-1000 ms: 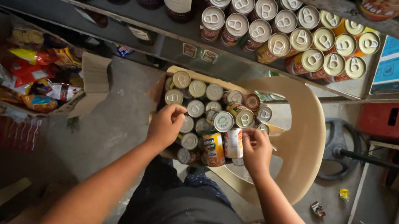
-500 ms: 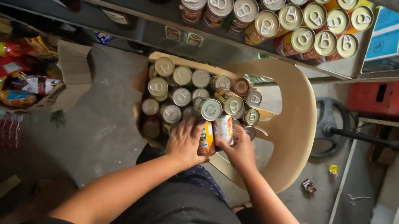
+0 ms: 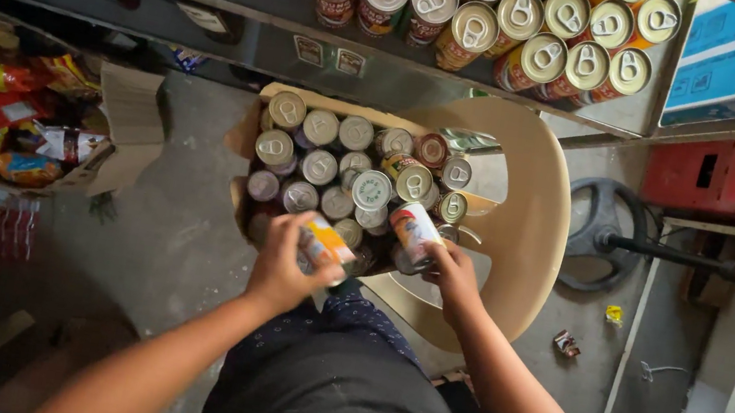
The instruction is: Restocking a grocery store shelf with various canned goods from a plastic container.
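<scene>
**Two cans over the box**

The left hand (image 3: 281, 266) clamps a yellow can (image 3: 326, 244); the right hand (image 3: 452, 277) grips a red can (image 3: 412, 231), both just above the box (image 3: 247, 135) (on a beige chair (image 3: 530, 221)) packed with tins (image 3: 320, 165).

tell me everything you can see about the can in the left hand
The can is a small metal cylinder with a yellow, orange and white printed label. It lies tilted, nearly on its side, just above the packed cans in the cardboard box on the beige plastic chair. The left hand grips it, fingers wrapped over it. Its ends are hidden, so I cannot tell if it is opened. It looks undented.
</scene>
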